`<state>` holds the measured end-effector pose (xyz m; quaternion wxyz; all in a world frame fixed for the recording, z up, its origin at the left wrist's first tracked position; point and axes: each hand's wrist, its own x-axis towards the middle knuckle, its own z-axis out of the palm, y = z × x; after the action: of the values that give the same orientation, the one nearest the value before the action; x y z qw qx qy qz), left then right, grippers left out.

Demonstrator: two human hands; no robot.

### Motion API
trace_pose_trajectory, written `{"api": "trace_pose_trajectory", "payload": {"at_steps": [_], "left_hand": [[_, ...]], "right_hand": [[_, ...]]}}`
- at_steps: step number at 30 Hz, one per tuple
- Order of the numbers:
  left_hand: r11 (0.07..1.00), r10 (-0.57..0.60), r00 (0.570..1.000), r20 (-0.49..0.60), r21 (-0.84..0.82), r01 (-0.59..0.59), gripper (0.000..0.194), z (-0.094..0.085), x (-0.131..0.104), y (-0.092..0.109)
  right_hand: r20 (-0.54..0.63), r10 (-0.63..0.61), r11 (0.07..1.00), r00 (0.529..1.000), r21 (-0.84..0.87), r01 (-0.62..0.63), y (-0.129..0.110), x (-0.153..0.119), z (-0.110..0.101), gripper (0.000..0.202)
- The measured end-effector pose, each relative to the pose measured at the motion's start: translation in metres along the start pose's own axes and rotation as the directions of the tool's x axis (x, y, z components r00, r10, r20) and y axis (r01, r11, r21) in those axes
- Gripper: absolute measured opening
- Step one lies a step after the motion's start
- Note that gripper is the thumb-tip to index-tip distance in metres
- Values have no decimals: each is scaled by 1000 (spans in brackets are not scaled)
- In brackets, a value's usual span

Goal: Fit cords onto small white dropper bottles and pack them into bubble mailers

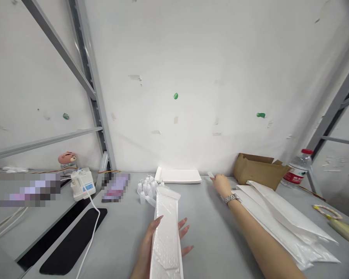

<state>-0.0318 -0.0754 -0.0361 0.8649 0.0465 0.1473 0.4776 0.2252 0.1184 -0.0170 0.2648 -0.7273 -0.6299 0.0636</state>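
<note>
My left hand (154,236) is wrapped around a long, narrow white bubble mailer (167,232), thumb on its front and fingertips showing past its right edge. Out to the right, my right hand (222,185), with a metal watch at the wrist, is by the wall with fingers closed on a small translucent white piece (211,175); its kind is unclear. A cluster of small translucent plastic bottles (147,186) stands just behind the mailer's upper end. Against the wall lies a stack of flat white pieces (180,176).
To the right are an open cardboard box (256,170), white mailers (279,221), a red-capped water bottle (298,170) and a beaded bracelet (327,212). Leftward are a blurred-out purple item (116,188), a white power strip (83,184), its cable, and a black mat (75,240).
</note>
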Motion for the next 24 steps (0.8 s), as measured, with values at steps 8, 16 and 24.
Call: {"api": "trace_pose_trajectory", "payload": {"at_steps": [8, 16, 24], "left_hand": [[979, -154, 988, 4, 139, 152, 54, -14, 22, 6], [943, -59, 992, -110, 321, 91, 43, -5, 13, -3], [923, -52, 993, -108, 374, 89, 31, 9, 2, -8]], "right_hand": [[153, -303, 686, 941, 720, 104, -51, -58, -15, 34], [387, -514, 626, 765, 780, 27, -75, -91, -35, 27], [449, -616, 613, 648, 789, 36, -65, -86, -47, 26]]}}
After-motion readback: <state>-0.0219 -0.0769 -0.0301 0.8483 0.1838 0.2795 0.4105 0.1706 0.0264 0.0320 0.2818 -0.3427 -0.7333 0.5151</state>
